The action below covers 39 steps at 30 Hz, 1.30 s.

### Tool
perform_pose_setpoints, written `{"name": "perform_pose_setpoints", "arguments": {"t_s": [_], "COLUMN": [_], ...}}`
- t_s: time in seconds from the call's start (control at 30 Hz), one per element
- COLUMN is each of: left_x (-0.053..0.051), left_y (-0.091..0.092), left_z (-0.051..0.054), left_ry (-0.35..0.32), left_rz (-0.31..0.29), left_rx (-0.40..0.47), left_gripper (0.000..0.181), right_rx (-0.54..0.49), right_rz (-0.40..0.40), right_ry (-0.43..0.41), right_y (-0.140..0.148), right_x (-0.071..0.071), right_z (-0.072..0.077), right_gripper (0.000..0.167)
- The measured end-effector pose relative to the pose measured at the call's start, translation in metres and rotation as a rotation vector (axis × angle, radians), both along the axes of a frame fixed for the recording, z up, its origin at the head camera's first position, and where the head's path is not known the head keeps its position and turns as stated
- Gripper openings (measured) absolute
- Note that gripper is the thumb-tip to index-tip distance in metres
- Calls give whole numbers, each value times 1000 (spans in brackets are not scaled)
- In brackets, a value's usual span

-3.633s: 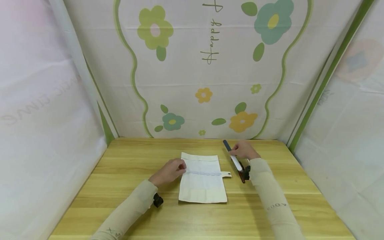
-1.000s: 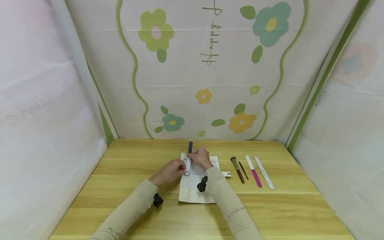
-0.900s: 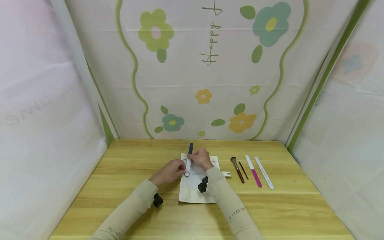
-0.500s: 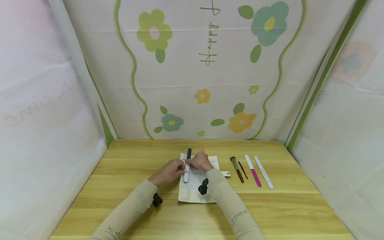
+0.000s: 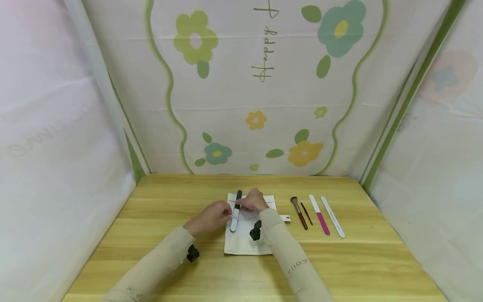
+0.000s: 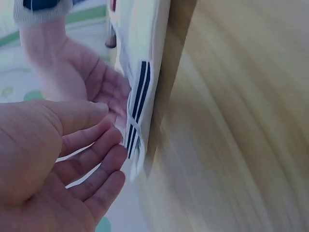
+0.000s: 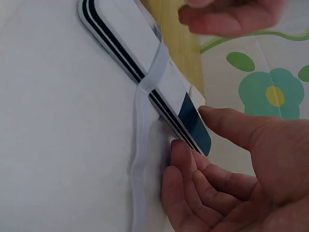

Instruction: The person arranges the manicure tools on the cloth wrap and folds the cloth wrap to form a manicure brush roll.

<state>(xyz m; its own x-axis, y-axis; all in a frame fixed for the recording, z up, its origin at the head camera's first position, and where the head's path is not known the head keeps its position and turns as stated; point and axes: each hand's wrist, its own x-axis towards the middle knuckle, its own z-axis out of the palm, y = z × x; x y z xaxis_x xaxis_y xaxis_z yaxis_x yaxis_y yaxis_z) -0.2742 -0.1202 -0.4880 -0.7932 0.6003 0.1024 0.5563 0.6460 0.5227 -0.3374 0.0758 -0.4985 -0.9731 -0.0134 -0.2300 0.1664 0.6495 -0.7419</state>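
Note:
A white and dark-blue nail file [image 5: 234, 222], layered at its edge in the right wrist view, lies lengthwise on the left part of an unfolded white cloth pouch [image 5: 245, 245]. A pale elastic band [image 7: 153, 72] crosses over the file's white part. My right hand [image 5: 254, 200] pinches the dark end, thumb on one edge and fingers on the other in the right wrist view. My left hand [image 5: 211, 218] is at the pouch's left edge beside the band, its fingers loosely bent around nothing visible; in the left wrist view the hand [image 6: 72, 159] shows thumb close to forefinger.
Right of the pouch's snap strap [image 5: 285, 218] lie a makeup brush [image 5: 299, 213], a thin dark stick [image 5: 307, 214], a white-and-pink file [image 5: 319, 215] and a white file [image 5: 333, 217]. Flower-patterned cloth [image 5: 226, 92] encloses the wooden table [image 5: 170, 268] at back and sides.
The layered file has come from the right side onto the pouch and slid toward the near edge under the band. My right hand has shifted to its dark end; my left wrist has moved slightly left.

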Motion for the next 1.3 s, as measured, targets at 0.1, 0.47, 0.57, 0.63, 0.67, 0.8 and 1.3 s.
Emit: {"name": "perform_pose_setpoints", "arguments": {"t_s": [0.1, 0.47, 0.57, 0.63, 0.67, 0.8, 1.3], "left_x": [11, 38, 40, 40, 41, 41, 40], "left_y": [-2, 0, -1, -2, -2, -4, -10], "left_z": [3, -4, -7, -7, -8, -8, -10], "left_ry": [-6, -5, -4, -16, -20, -37, -81], "left_rz": [-65, -191, -185, -179, -177, -168, -165], "left_rx": [-36, -139, -165, -165, -162, -137, -3], "left_gripper": [5, 4, 7, 7, 8, 6, 11], "right_rx": [9, 72, 72, 66, 62, 28, 20], "right_rz": [10, 304, 345, 365, 373, 406, 539], "right_ry": [50, 230, 236, 244, 247, 277, 274], "right_y": [5, 26, 28, 29, 29, 28, 21], "right_x": [-4, -27, -33, -36, -37, -38, -31], "right_z": [1, 2, -2, -7, -8, -14, -3], "right_gripper": [37, 57, 56, 52, 50, 43, 37]}}
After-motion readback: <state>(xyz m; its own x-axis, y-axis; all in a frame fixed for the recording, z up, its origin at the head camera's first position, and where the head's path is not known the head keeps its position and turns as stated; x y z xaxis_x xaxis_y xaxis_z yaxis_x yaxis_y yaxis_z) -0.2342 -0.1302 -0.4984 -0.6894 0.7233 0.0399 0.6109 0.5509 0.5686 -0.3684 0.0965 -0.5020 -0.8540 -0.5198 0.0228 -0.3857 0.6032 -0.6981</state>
